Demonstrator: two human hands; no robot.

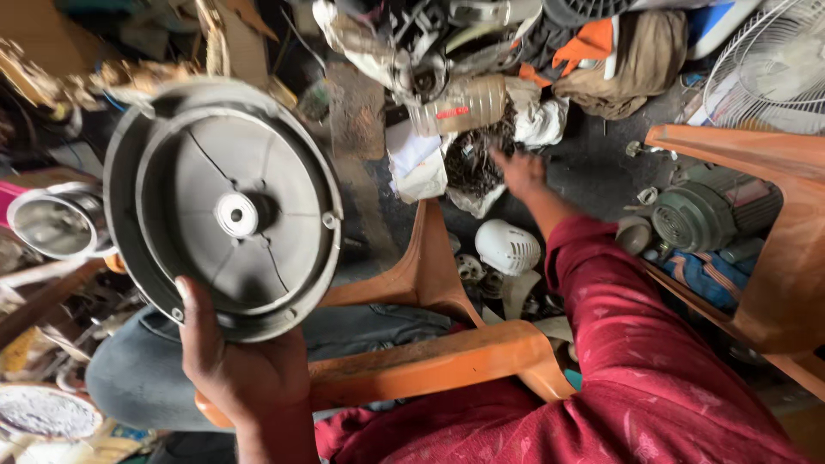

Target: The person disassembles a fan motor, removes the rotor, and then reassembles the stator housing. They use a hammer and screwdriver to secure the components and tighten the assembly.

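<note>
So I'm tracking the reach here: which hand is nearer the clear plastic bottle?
Right. The right hand reaches just below the clear plastic bottle, not touching. The left hand is far off, holding the round metal cover.

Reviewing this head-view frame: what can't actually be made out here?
- Right hand: motion-blurred over a dark pile of small parts; whether its grip is on anything is unclear.
- Round grey metal cover: only the ribbed inner face shows; the left hand hides its lower rim.
- White fan guard: cut off by the right edge.
- Green motor: partly behind the orange chair.
</note>
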